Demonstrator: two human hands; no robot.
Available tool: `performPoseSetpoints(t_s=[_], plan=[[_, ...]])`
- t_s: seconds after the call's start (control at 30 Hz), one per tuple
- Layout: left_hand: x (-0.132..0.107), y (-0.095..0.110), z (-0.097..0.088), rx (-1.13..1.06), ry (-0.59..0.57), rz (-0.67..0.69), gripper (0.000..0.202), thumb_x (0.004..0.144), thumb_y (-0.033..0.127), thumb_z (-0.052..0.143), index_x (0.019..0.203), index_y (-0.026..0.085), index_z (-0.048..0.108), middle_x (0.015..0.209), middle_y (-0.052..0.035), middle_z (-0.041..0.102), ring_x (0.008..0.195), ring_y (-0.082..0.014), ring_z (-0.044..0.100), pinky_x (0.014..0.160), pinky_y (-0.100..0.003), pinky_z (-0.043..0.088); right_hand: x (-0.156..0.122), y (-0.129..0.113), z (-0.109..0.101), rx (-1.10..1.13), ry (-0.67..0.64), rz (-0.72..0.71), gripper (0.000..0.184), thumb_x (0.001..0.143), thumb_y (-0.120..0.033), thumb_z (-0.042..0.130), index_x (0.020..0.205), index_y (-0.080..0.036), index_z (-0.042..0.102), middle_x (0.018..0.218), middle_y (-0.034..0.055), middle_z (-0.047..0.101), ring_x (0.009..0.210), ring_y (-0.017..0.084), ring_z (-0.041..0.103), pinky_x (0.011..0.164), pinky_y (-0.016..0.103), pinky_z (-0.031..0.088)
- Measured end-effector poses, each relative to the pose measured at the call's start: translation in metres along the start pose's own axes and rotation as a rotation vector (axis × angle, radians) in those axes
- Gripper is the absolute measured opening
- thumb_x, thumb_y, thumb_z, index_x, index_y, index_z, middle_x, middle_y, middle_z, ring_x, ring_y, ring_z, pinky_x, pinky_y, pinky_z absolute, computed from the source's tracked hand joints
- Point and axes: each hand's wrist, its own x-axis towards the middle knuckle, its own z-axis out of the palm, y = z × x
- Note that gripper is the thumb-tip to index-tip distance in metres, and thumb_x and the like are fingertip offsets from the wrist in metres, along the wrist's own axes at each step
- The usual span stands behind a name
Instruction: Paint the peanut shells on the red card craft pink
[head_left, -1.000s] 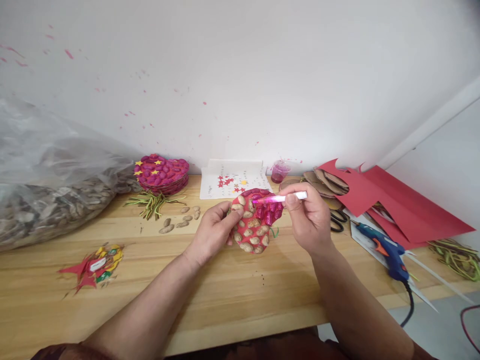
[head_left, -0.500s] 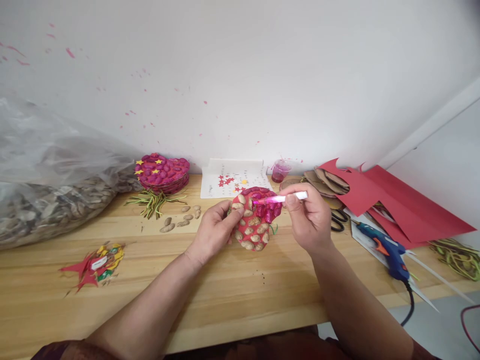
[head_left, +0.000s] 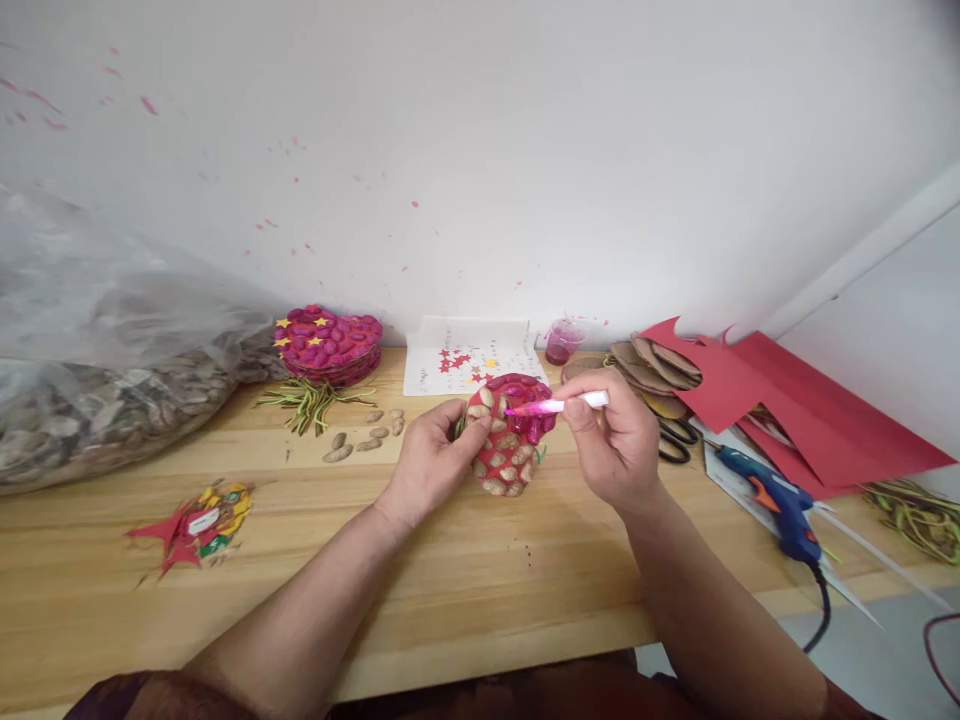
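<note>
My left hand (head_left: 433,455) grips the left edge of a red disc (head_left: 496,460) covered with peanut shells, thumb on its face. Shells at the disc's upper right are painted glossy magenta; those at the left and bottom are bare tan. In my right hand (head_left: 613,440) is a white-handled paintbrush (head_left: 564,404), held between thumb and fingers. Its magenta-stained tip points left and meets the shells near the disc's upper middle. A few loose peanut shells (head_left: 369,444) lie on the table left of my left hand.
At the back left, magenta peanut-covered discs (head_left: 330,345) are stacked beside a clear bag of shells (head_left: 112,420). A cup of magenta paint (head_left: 559,345) stands by a paper with stars (head_left: 427,375). Scissors (head_left: 677,440), a blue glue gun (head_left: 784,510) and red paper (head_left: 832,420) lie to the right.
The brush and my right hand have shifted slightly left and down over the disc. The disc is tilted a little differently in my left hand. The whole view has moved slightly.
</note>
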Motion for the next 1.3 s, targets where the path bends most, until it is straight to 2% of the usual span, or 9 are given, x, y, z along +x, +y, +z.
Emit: performPoseSetpoints(t_s=[0.2, 0.5, 0.73, 1.03, 1.17, 1.3], plan=[[0.001, -0.002, -0.001, -0.01, -0.001, -0.004, 0.038, 0.089, 0.056, 0.069, 0.084, 0.018, 0.068, 0.067, 0.0027, 0.051, 0.061, -0.0132, 0.042, 0.054, -0.024, 0.035, 0.001, 0.003, 0.002, -0.033, 0.025, -0.095, 0.009, 0.102, -0.021, 0.059, 0.104, -0.024, 0.067, 0.092, 0.0027, 0.071, 0.088, 0.02, 0.062, 0.083, 0.039, 0.046], [0.002, 0.006, 0.002, -0.219, -0.002, -0.153, 0.046, 0.076, 0.062, 0.08, 0.079, 0.018, 0.068, 0.056, 0.0047, 0.051, 0.046, -0.0094, 0.039, 0.042, -0.022, 0.03, 0.001, 0.0, 0.001, -0.024, 0.015, -0.054, 0.011, 0.104, -0.024, 0.056, 0.102, -0.023, 0.066, 0.09, 0.0028, 0.07, 0.085, 0.019, 0.063, 0.082, 0.04, 0.047], [0.004, 0.006, 0.003, -0.362, 0.029, -0.2, 0.048, 0.066, 0.058, 0.088, 0.07, 0.017, 0.065, 0.052, 0.0045, 0.051, 0.041, -0.0075, 0.04, 0.037, -0.02, 0.029, 0.0, 0.0, 0.001, 0.037, 0.014, 0.011, 0.013, 0.105, -0.028, 0.056, 0.102, -0.023, 0.068, 0.089, 0.0026, 0.068, 0.084, 0.019, 0.063, 0.083, 0.039, 0.048], [0.005, 0.005, 0.003, -0.416, 0.011, -0.228, 0.046, 0.066, 0.055, 0.089, 0.067, 0.017, 0.062, 0.051, 0.0043, 0.052, 0.041, -0.0061, 0.039, 0.035, -0.018, 0.027, -0.003, 0.011, 0.0, 0.078, 0.064, 0.113, 0.017, 0.105, -0.035, 0.057, 0.103, -0.023, 0.068, 0.096, 0.0053, 0.07, 0.09, 0.021, 0.066, 0.079, 0.038, 0.05], [0.005, 0.006, 0.003, -0.425, 0.015, -0.238, 0.045, 0.064, 0.053, 0.09, 0.066, 0.017, 0.062, 0.05, 0.0048, 0.051, 0.04, -0.0059, 0.038, 0.035, -0.019, 0.025, -0.004, 0.013, 0.0, 0.106, 0.036, 0.109, 0.017, 0.105, -0.035, 0.057, 0.103, -0.023, 0.069, 0.094, 0.0047, 0.069, 0.089, 0.02, 0.066, 0.08, 0.038, 0.049], [0.005, 0.007, 0.002, -0.436, 0.02, -0.248, 0.045, 0.063, 0.053, 0.09, 0.066, 0.017, 0.063, 0.05, 0.005, 0.05, 0.04, -0.0056, 0.037, 0.034, -0.019, 0.023, -0.003, 0.013, 0.0, 0.095, 0.074, 0.112, 0.016, 0.105, -0.034, 0.057, 0.103, -0.023, 0.069, 0.095, 0.0048, 0.069, 0.089, 0.02, 0.066, 0.081, 0.038, 0.049]])
